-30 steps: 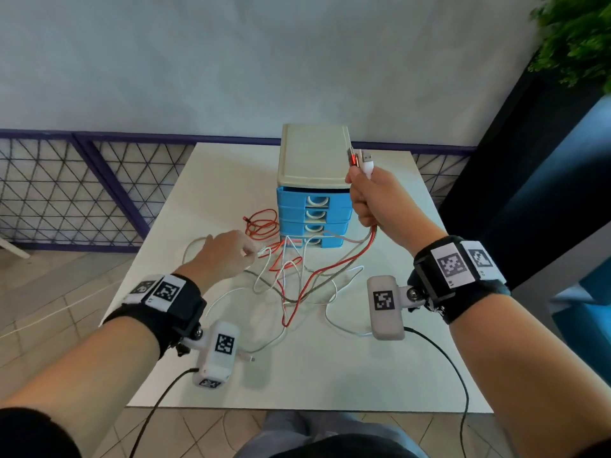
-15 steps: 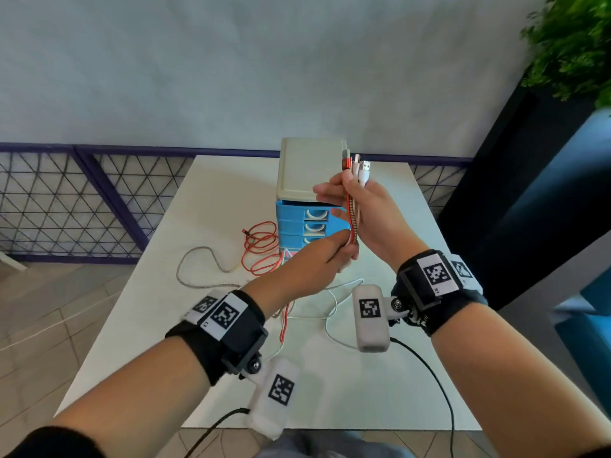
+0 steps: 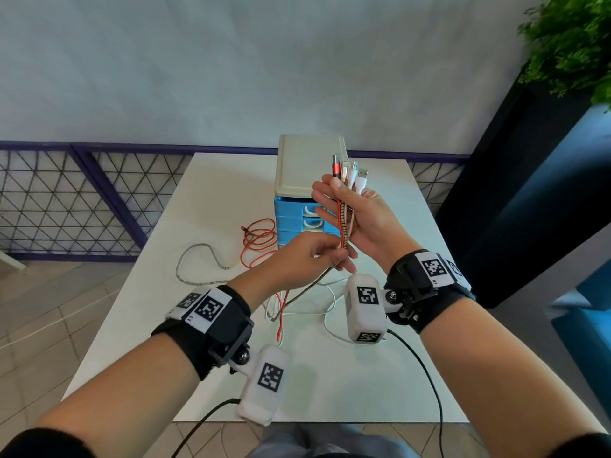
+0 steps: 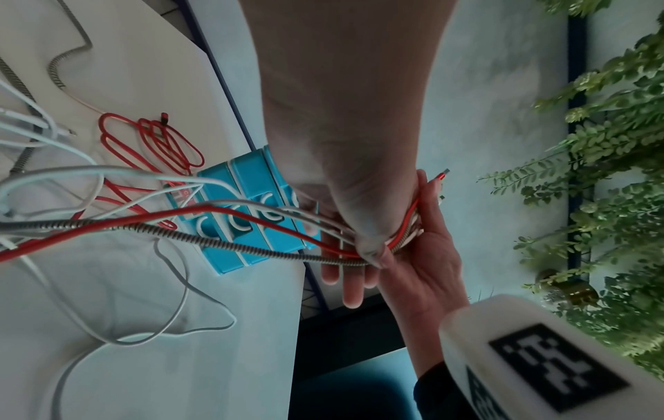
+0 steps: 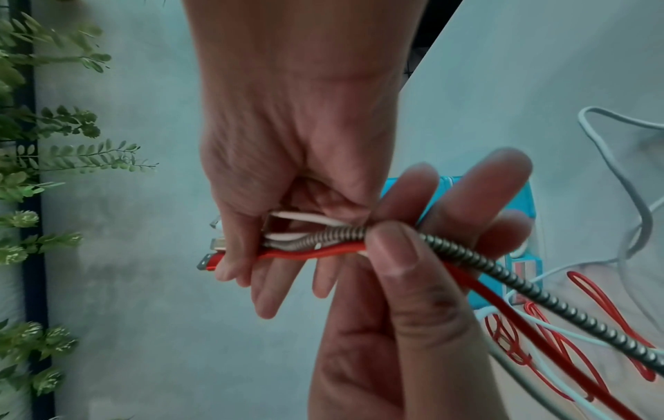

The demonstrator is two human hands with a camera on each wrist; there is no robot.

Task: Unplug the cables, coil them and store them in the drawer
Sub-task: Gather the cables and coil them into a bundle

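Note:
My right hand (image 3: 340, 193) is raised in front of the drawer unit (image 3: 310, 160), a blue stack with a cream top. Its thumb pinches several cable ends (image 3: 347, 175) against the fingers, plugs pointing up: red, braided and white. Just below, my left hand (image 3: 330, 256) pinches the same cables (image 5: 323, 236) between thumb and fingers. In the left wrist view the left hand (image 4: 370, 244) lies across the right palm (image 4: 424, 255). The right wrist view shows the right hand (image 5: 248, 264) on the plugs. The cables hang to the table (image 3: 231, 375); a red tangle (image 3: 261, 236) lies left of the drawers.
White cable loops (image 3: 330, 312) and a braided cable (image 3: 198, 256) trail over the white table. A purple mesh fence (image 3: 66, 200) runs behind it. At the right are a dark blue panel and a green plant (image 3: 568, 44).
My left hand left the cables on the table and rose to pinch the bundle under my right hand. The right hand turned its palm towards me and opened its fingers.

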